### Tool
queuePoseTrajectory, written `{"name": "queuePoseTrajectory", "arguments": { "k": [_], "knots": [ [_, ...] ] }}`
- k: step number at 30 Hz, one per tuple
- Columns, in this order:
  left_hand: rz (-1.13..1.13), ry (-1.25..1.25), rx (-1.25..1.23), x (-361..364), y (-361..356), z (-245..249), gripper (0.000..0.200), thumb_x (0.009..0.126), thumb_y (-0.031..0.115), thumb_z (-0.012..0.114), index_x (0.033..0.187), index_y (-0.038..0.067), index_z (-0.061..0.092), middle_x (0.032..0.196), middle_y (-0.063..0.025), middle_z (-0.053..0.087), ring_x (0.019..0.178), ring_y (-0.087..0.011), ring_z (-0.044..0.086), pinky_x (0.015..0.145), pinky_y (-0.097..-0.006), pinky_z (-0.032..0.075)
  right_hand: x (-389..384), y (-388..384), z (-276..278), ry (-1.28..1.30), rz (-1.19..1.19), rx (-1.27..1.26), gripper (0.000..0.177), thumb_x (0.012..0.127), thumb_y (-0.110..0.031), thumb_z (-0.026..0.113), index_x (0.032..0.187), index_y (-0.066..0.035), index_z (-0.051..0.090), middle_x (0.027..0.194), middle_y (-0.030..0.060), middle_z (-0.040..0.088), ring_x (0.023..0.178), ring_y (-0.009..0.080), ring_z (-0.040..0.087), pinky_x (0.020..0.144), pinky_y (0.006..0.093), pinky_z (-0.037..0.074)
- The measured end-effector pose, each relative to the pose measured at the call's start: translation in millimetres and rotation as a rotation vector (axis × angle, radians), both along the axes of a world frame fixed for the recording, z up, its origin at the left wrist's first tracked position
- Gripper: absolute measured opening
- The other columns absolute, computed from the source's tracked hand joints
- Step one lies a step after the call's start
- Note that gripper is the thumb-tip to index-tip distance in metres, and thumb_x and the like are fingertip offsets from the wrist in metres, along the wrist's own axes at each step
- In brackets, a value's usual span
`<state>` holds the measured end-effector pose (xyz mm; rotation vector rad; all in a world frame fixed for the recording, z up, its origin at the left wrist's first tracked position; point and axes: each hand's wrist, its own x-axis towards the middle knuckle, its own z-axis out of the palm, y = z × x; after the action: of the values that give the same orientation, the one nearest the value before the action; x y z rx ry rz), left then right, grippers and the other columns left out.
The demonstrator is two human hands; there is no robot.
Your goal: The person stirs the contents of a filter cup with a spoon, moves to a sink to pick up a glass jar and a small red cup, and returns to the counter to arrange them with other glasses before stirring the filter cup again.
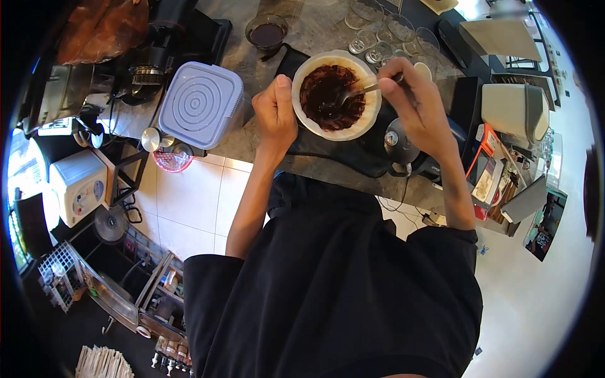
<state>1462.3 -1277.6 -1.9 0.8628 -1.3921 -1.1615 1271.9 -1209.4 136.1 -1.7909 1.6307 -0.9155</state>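
A white bowl (371, 118) stands on a black mat (315, 146), its inner wall smeared dark brown. Inside is a glossy dark brown mixture (324, 88). My left hand (276, 114) is closed at the bowl's left rim, thumb up against the edge; its fingertips are hidden. From the right, my right hand (416, 104) grips the handle of a metal spoon (370, 89). The spoon's tip reaches into the dark mixture.
Left of the bowl stands a lidded lilac tub (200, 104). A small glass bowl (266, 34) of dark liquid is behind. Several clear glasses (394, 31) stand at the back right. A kettle (400, 142) sits below my right hand, near the counter's front edge.
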Motion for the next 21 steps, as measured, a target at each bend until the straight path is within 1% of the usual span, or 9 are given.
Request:
{"name": "queuePoseTrajectory", "arguments": {
  "k": [5,7,8,10,11,12,17,19,21],
  "knots": [
    [0.009,-0.008,-0.025,0,0,1,0.041,0.101,0.019,0.041,0.066,-0.001,0.042,0.053,-0.0068,0.038,0.051,-0.0099,0.033,0.048,-0.0317,0.030,-7,7,18,-0.025,-0.049,-0.026,0.016,0.095,-0.016,0.057,0.095,0.000,0.054,0.077,0.0072,0.056,0.069,0.0178,0.054,0.068,0.0287,0.044],
    [0.010,-0.014,-0.018,0,0,1,0.041,0.101,0.019,0.041,0.065,-0.001,0.042,0.053,-0.0065,0.039,0.052,-0.0095,0.033,0.048,-0.0314,0.030,-7,12,27,-0.013,-0.069,0.070,0.015,0.093,-0.015,0.059,0.094,0.000,0.055,0.074,0.0066,0.056,0.065,0.0169,0.054,0.066,0.0282,0.045],
    [0.013,-0.004,-0.024,0,0,1,0.041,0.102,0.019,0.041,0.065,-0.001,0.042,0.053,-0.0061,0.039,0.052,-0.0092,0.033,0.048,-0.0312,0.030,-5,14,26,-0.015,-0.070,0.071,0.015,0.093,-0.015,0.059,0.094,0.000,0.055,0.074,0.0066,0.056,0.065,0.0169,0.054,0.066,0.0282,0.045],
    [0.013,0.004,-0.030,1,0,0,0.042,0.102,0.019,0.041,0.065,-0.001,0.041,0.053,-0.0057,0.040,0.052,-0.0089,0.033,0.048,-0.0310,0.030,2,16,24,-0.047,-0.044,-0.005,0.016,0.093,-0.015,0.061,0.093,0.000,0.055,0.072,0.0076,0.056,0.063,0.0171,0.054,0.063,0.0284,0.045],
    [-0.015,-0.032,-0.025,5,0,-1,0.042,0.103,0.022,0.039,0.072,-0.002,0.052,0.059,-0.0029,0.049,0.055,-0.0068,0.040,0.051,-0.0273,0.034,5,17,22,-0.049,-0.047,-0.006,0.016,0.093,-0.015,0.061,0.093,0.000,0.055,0.072,0.0076,0.056,0.063,0.0171,0.054,0.063,0.0284,0.045],
    [-0.042,-0.068,-0.022,6,0,-1,0.046,0.104,0.026,0.037,0.078,-0.003,0.062,0.065,-0.0002,0.058,0.059,-0.0048,0.047,0.054,-0.0236,0.038,7,17,20,-0.046,-0.056,0.017,0.017,0.093,-0.015,0.061,0.092,0.000,0.055,0.072,0.0084,0.056,0.063,0.0180,0.055,0.062,0.0288,0.045],
    [-0.040,-0.066,-0.025,6,-1,-2,0.046,0.104,0.026,0.037,0.074,-0.001,0.059,0.063,0.0004,0.056,0.058,-0.0044,0.046,0.052,-0.0233,0.037,14,13,0,-0.039,-0.084,0.005,0.018,0.093,-0.017,0.061,0.091,0.000,0.054,0.074,0.0107,0.058,0.064,0.0207,0.057,0.062,0.0299,0.045],
    [-0.051,-0.072,-0.025,5,-1,0,0.047,0.104,0.026,0.037,0.072,-0.001,0.058,0.062,0.0007,0.056,0.058,-0.0042,0.045,0.052,-0.0232,0.036,14,10,-11,-0.037,-0.018,-0.124,0.018,0.093,-0.017,0.061,0.091,0.000,0.055,0.074,0.0108,0.058,0.064,0.0219,0.057,0.062,0.0306,0.045],
    [-0.002,-0.011,-0.026,1,0,4,0.045,0.103,0.023,0.040,0.064,-0.001,0.040,0.053,-0.0036,0.038,0.052,-0.0080,0.033,0.047,-0.0304,0.028,12,11,-6,-0.033,-0.033,-0.110,0.017,0.093,-0.016,0.061,0.091,0.000,0.055,0.074,0.0108,0.058,0.065,0.0221,0.057,0.062,0.0308,0.045]
  ]
}}
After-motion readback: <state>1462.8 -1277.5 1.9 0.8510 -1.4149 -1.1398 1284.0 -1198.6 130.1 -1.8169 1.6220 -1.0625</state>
